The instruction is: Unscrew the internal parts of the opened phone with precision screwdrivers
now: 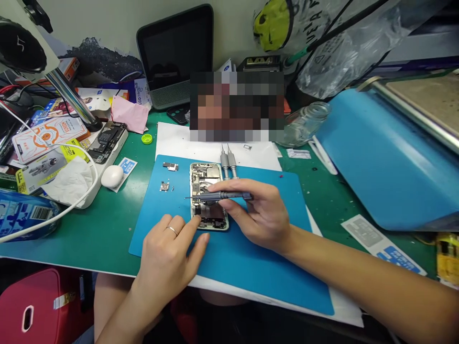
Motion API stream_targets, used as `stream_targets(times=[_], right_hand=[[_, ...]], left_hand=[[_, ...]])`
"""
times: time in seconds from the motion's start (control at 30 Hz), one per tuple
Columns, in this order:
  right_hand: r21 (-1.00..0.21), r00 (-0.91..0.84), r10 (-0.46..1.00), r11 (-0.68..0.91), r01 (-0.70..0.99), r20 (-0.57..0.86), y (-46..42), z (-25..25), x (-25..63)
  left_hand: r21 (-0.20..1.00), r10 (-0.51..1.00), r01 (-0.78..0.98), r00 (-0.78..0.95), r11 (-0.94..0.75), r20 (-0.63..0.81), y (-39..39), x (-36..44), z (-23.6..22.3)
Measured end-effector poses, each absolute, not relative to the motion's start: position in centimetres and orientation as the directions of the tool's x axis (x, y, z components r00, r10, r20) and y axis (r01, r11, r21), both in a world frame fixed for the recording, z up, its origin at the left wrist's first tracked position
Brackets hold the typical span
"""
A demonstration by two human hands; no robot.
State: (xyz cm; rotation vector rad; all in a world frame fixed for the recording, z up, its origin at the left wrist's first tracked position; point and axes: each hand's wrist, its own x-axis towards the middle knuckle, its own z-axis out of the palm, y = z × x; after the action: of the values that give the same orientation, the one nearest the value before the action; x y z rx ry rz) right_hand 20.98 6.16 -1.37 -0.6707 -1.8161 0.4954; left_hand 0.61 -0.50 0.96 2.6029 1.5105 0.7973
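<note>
An opened smartphone with bare inner parts lies on the blue mat. My right hand pinches a slim dark screwdriver. It is held nearly level above the phone, its thin tip pointing left past the phone's edge. My left hand wears a ring and holds nothing. Its index fingertip rests at the phone's lower left edge, with the thumb apart. Two grey screwdrivers lie beyond the phone, partly behind my right hand. Small metal parts and a square metal piece sit on the mat's left side.
At left are a white earbud case, a white cable, boxes and another opened phone. A tablet-like screen stands at the back. A glass jar lies back right, near a large blue sheet. Part of the back is pixelated.
</note>
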Motion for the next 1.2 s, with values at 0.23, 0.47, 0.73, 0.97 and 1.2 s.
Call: stream_targets(times=[0.23, 0.47, 0.73, 0.97, 1.2], right_hand=[[-0.734, -0.069, 0.743, 0.669, 0.119, 0.666, 6.2, -0.9, 20.4], [-0.792, -0.067, 0.799, 0.601, 0.105, 0.598, 5.4, -0.4, 20.1], [-0.805, -0.083, 0.812, 0.583, 0.106, 0.578, 5.7, -1.1, 20.4], [-0.828, -0.123, 0.827, 0.558, 0.049, 0.549, 5.5, -0.9, 20.5], [-0.841, -0.164, 0.833, 0.54, 0.025, 0.529, 5.3, -0.9, 20.6]], left_hand=[[0.396, 0.894, 0.843, 0.198, -0.364, 0.402, 0.2, 0.8, 0.7], [0.427, 0.934, 0.869, 0.099, -0.249, 0.343, 0.2, 0.8, 0.5], [0.422, 0.929, 0.856, 0.162, -0.3, 0.332, -0.1, 0.8, 0.3], [0.397, 0.925, 0.863, 0.182, -0.313, 0.332, -0.2, 0.8, 0.4], [0.412, 0.926, 0.852, 0.195, -0.323, 0.323, -0.1, 0.9, 0.6]])
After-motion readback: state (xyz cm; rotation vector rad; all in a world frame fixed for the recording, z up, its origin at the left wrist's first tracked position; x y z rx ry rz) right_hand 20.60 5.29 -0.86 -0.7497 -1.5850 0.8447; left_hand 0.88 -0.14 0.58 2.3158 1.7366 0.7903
